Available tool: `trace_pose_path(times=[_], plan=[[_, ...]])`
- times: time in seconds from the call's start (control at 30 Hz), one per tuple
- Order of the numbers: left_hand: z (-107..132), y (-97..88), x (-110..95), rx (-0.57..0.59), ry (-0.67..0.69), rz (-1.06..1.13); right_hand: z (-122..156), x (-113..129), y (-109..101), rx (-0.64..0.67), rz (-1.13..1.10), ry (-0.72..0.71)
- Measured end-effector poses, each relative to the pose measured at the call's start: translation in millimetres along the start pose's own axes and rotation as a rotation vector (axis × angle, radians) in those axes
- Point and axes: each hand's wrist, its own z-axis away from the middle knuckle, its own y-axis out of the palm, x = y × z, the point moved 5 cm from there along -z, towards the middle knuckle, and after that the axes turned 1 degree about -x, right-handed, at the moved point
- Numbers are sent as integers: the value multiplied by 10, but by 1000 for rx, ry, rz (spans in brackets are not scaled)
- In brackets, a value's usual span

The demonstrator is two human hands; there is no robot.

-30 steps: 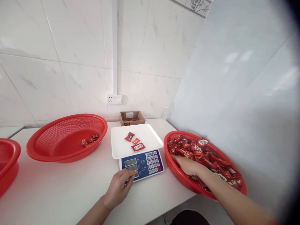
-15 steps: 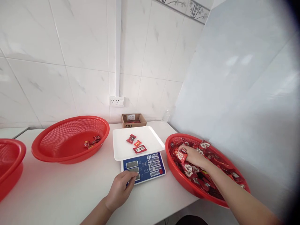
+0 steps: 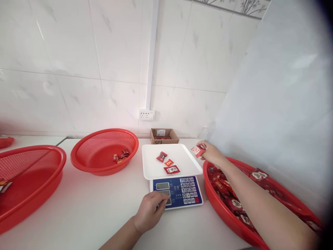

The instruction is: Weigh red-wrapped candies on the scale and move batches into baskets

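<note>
A blue-faced digital scale (image 3: 179, 192) with a white weighing tray (image 3: 182, 163) stands on the white table. Three red candy packets (image 3: 169, 163) lie on the tray. My right hand (image 3: 208, 151) pinches a red-and-white candy packet (image 3: 196, 150) just above the tray's right edge. Beneath my right forearm sits a red basket (image 3: 221, 211) filled with several red packets. My left hand (image 3: 151, 211) rests with curled fingers at the scale's front left corner, fingertips on its face.
A red mesh basket (image 3: 85, 158) holding a few candies stands left of the scale. Another red basket (image 3: 39, 180) is at the far left. A small cardboard box (image 3: 164, 136) and a wall socket (image 3: 147, 114) are behind the scale.
My right hand lifted out of the full basket with a packet and moved left and up to the tray's edge. The view shifted right. My left hand stayed on the scale.
</note>
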Motion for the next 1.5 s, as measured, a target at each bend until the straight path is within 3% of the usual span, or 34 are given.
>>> trace_pose_path(times=[0.17,0.3,0.47,0.73,0.87,0.93,1.1,1.23,1.37,1.5], plan=[[8,-10,8,-8,-1,-1,-111,280,521,178,95,-100],[20,-13,10,-15,7,-2,-77,425,705,205,209,-176],[10,-36,-4,-25,22,2,-71,464,764,233,260,-170],[-9,-56,-21,-32,32,4,-12,213,692,214,348,-139],[7,-73,-1,-53,26,22,64,198,720,248,296,-252],[19,-114,38,-116,-21,65,120,225,687,199,267,-321],[41,-285,130,-415,-107,293,552,341,274,-234,49,-310],[32,-304,124,-480,-86,373,1238,267,41,-589,-175,-294],[50,-236,102,-416,-66,339,1705,-175,335,-538,-192,-224],[71,-208,88,-376,-28,263,1885,-719,747,-399,-227,-52]])
